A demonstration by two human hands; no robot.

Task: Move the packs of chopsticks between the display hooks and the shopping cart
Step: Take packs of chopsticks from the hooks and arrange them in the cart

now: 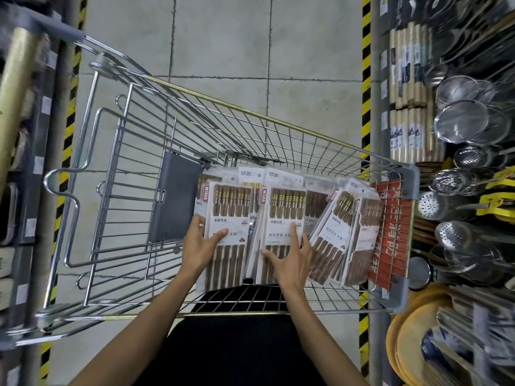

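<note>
Looking down into cart [250, 129], parked askew on floor [223, 37], one end close to strainers [462, 121] hanging at right; probably set so for a short reach to the display. No hooks made out in view.

In the cart's right end: packs [342, 227] in a loose fan, faces up, hang-holes pointing away, overlapping, with the rightmost tilted toward red sign [390, 232].

Gripping left pack [228, 210] with left hand [199, 243], thumb across the face and fingers [196, 222] curled round the left edge, likely to lift or square it.

Steadying middle pack [281, 207] with right hand [292, 257], thumb and forefinger splayed flat on the face. Cannot tell whether the other fingers hook behind its right edge.

Judged: gathering packs. Direction of transfer unclear.
</note>
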